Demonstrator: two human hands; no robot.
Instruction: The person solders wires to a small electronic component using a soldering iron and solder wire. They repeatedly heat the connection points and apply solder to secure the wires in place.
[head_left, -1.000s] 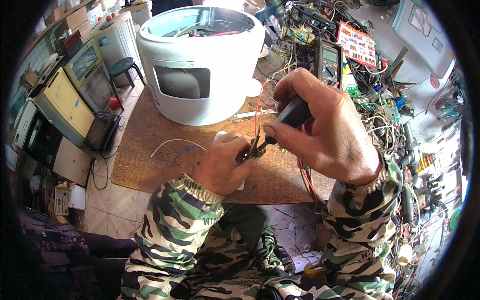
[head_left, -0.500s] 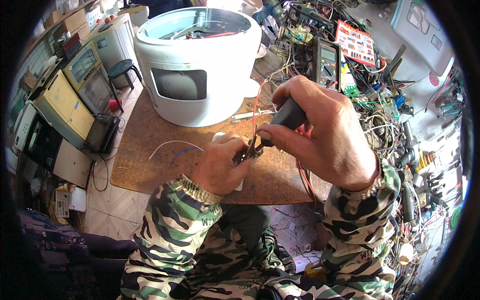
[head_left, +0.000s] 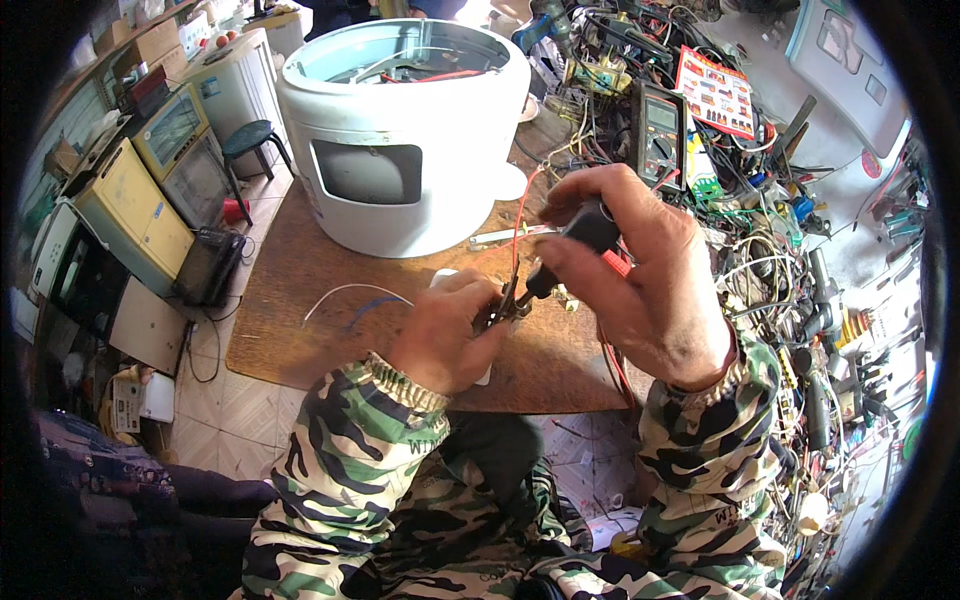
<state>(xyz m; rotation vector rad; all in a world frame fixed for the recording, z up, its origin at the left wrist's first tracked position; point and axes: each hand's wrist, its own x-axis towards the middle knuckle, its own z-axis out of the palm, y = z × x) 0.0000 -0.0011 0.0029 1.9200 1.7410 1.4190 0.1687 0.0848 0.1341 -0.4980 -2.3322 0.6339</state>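
Gripping a black screwdriver (head_left: 592, 228) in curled fingers, the right hand (head_left: 660, 280) meets the left hand (head_left: 445, 335), whose fingers pinch a small dark metal part (head_left: 510, 300) in front of the round white housing (head_left: 435, 215) on the table (head_left: 280, 345). Inside the housing's open top lies red wire (head_left: 450, 76); its side window shows a grey rounded body (head_left: 370, 180).

Two hands in play: one left hand (head_left: 445, 330), one right hand (head_left: 650, 275)! One black-handled tool (head_left: 592, 228) in right grip. Metal parts (head_left: 509, 303) in left grip, too bunched for counting. Left of left grip, one white wire (head_left: 345, 287), one blue wire (head_left: 372, 303). Beyond both grips, one white housing (head_left: 420, 222)! Past right grip, one multimeter (head_left: 660, 135), one printed sheet (head_left: 716, 92). Far left of grips, one stool (head_left: 248, 138). Beneath grips, one tabletop (head_left: 280, 335).
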